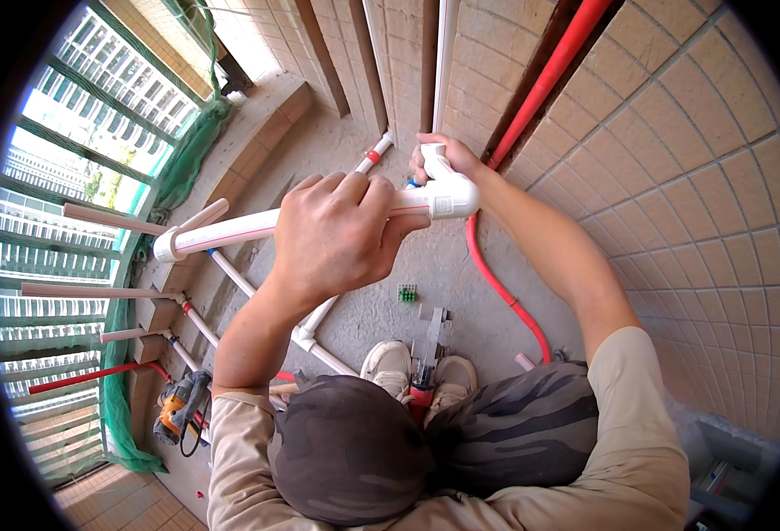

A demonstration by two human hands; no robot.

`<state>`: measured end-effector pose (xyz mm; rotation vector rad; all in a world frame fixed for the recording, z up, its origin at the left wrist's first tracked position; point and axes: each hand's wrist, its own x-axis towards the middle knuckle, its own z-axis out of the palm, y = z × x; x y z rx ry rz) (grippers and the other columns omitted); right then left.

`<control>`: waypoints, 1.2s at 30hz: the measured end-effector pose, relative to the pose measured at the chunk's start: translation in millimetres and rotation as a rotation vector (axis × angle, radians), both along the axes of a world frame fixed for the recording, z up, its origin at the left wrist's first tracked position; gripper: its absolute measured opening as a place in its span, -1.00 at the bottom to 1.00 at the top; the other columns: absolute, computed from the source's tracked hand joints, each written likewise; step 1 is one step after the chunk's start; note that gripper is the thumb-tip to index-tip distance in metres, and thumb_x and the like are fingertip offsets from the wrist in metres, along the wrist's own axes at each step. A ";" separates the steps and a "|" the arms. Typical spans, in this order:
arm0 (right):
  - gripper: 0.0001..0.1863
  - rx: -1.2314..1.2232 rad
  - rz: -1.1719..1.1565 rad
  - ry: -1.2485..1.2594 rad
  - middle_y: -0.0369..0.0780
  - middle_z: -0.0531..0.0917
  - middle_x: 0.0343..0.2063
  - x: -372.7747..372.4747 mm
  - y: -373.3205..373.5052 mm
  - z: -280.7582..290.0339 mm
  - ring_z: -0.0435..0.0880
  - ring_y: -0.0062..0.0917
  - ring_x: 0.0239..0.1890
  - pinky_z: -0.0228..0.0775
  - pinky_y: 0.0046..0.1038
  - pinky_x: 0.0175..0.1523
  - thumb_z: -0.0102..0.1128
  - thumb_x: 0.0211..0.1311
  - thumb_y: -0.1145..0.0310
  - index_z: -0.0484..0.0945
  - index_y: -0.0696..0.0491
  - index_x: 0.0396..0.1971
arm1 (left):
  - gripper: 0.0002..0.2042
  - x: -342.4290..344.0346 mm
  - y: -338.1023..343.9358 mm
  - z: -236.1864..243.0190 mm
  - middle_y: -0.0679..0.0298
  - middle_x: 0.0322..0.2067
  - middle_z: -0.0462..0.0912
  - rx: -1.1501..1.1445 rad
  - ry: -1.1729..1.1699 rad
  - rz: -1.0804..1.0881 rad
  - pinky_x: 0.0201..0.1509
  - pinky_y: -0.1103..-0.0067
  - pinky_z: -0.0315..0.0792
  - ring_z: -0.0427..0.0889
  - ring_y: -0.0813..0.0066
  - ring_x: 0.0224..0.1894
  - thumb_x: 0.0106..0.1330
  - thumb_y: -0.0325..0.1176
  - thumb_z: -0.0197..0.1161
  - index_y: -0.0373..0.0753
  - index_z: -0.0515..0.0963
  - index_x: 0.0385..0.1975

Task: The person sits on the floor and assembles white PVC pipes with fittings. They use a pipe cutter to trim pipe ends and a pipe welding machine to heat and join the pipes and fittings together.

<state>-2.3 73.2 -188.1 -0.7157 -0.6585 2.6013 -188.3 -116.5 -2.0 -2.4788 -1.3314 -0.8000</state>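
My left hand [332,230] is closed around a white plastic pipe [230,232] with a red stripe, raised in front of me. At its left end sits a white fitting [167,245] with a short branch of pipe. A white elbow fitting [453,196] caps the right end and joins a further white fitting [434,157]. Around that piece, close to the tiled wall, my right hand [456,157] is closed; part of its fingers is hidden behind it. A small blue part [413,183] shows beside those fingers.
Red conduit [505,292] curves over the concrete floor and up the tiled wall [673,159]. White pipes [323,354] run along the floor. Between my shoes stands a red-handled metal tool [423,380], near a small green block [407,292]. An orange power tool [173,416] lies left, by green netting [120,389].
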 end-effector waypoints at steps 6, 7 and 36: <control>-0.50 0.009 0.004 0.009 -0.13 0.62 -0.60 2.2 0.0 -3.0 0.62 -0.37 -0.52 0.54 -0.32 -0.27 -0.04 0.44 0.02 0.58 0.11 -0.53 | -0.61 1.5 0.8 -1.6 0.26 -0.64 0.49 0.003 0.001 -0.003 -0.51 0.37 0.41 0.56 0.23 -0.61 0.14 -0.01 0.49 -0.19 0.51 -0.52; -0.50 0.027 0.004 0.003 -0.13 0.62 -0.59 2.3 -0.3 -3.5 0.62 -0.37 -0.52 0.54 -0.33 -0.27 -0.04 0.44 0.02 0.58 0.11 -0.53 | -0.61 1.8 0.6 -1.7 0.26 -0.64 0.49 0.006 0.002 -0.005 -0.51 0.37 0.41 0.56 0.23 -0.61 0.14 -0.01 0.49 -0.19 0.51 -0.52; -0.40 0.729 -0.171 -0.051 -0.23 0.49 -0.70 11.8 -4.0 97.4 0.47 -0.50 -0.68 0.36 -0.49 -0.51 -0.05 0.47 -0.04 0.51 0.08 -0.70 | -0.76 30.9 -54.4 -44.2 0.32 -0.61 0.44 -0.144 0.065 -0.027 -0.47 0.43 0.35 0.52 0.36 -0.57 0.13 -0.28 0.45 -0.23 0.50 -0.40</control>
